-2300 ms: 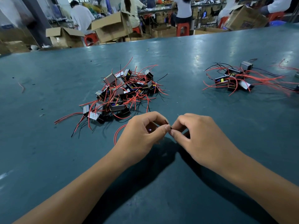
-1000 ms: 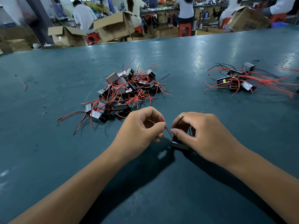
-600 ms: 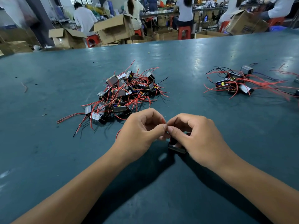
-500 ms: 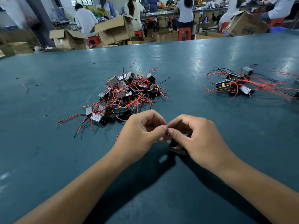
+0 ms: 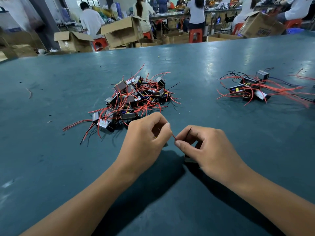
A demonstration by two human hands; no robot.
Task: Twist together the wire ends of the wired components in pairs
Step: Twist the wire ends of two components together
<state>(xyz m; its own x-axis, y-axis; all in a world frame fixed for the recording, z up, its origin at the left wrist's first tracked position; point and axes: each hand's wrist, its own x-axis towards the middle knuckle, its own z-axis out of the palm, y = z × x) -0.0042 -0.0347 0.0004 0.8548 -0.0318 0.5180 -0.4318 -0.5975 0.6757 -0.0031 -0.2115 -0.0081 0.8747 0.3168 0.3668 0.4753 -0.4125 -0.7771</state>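
Head view: we pinch a red wire (image 5: 173,136) between our two hands. Left hand (image 5: 144,142) has fingers curled, thumb and forefinger closed on one end. Right hand (image 5: 209,149) pinches the other end at thumb tip, and a thin black wire (image 5: 188,132) sticks up past its forefinger. The small boxy part (image 5: 188,159) sits on the table (image 5: 51,159) under our right palm, mostly hidden. Main pile of wired parts (image 5: 134,97) lies just beyond our left hand. Smaller pile (image 5: 250,89) sits well apart, far right. Cardboard boxes (image 5: 122,34) and seated workers (image 5: 91,20) are past the table edge.
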